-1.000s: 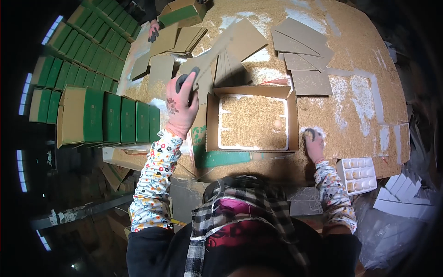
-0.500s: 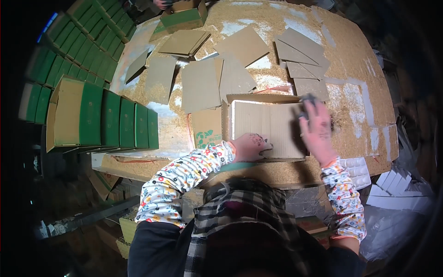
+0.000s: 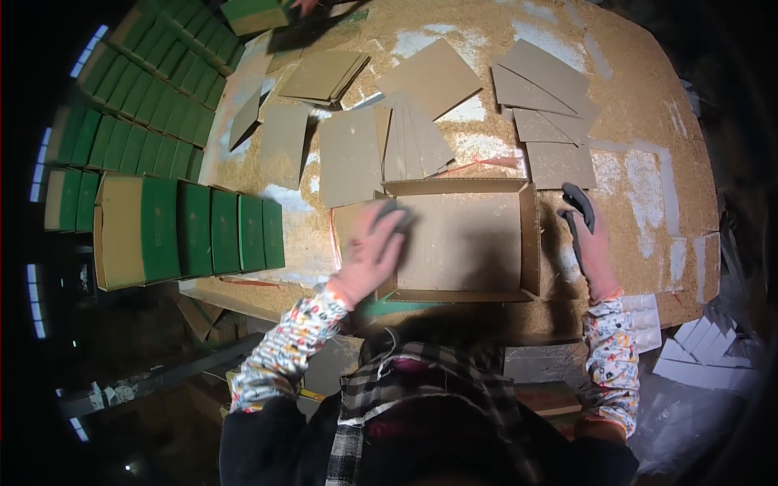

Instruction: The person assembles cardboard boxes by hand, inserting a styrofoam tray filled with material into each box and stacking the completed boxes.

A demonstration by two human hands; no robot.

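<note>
An open-topped cardboard box [image 3: 458,243] lies in front of me near the table's front edge, its low walls upright around a flat brown floor. My left hand [image 3: 374,249], in a pink glove with dark fingertips, is over the box's left side, slightly blurred. Its fingers are apart and hold nothing; whether it touches the box I cannot tell. To the right of the box, apart from its wall, my right hand [image 3: 590,239] wears a matching glove. The fingers bend loosely with a gap to the thumb, and nothing is between them.
Loose cardboard sheets [image 3: 350,158] are spread across the chipboard table [image 3: 640,105] beyond the box. Green boxes [image 3: 194,231] stand in a row at the left, with taller stacks [image 3: 146,89] behind. Another person's hand [image 3: 305,6] is by a green box [image 3: 255,14] at the far edge.
My left hand has moved left off the cardboard in the box, and my right hand has shifted right and nearer me. The box's floor now shows openly. The far green box moved left.
</note>
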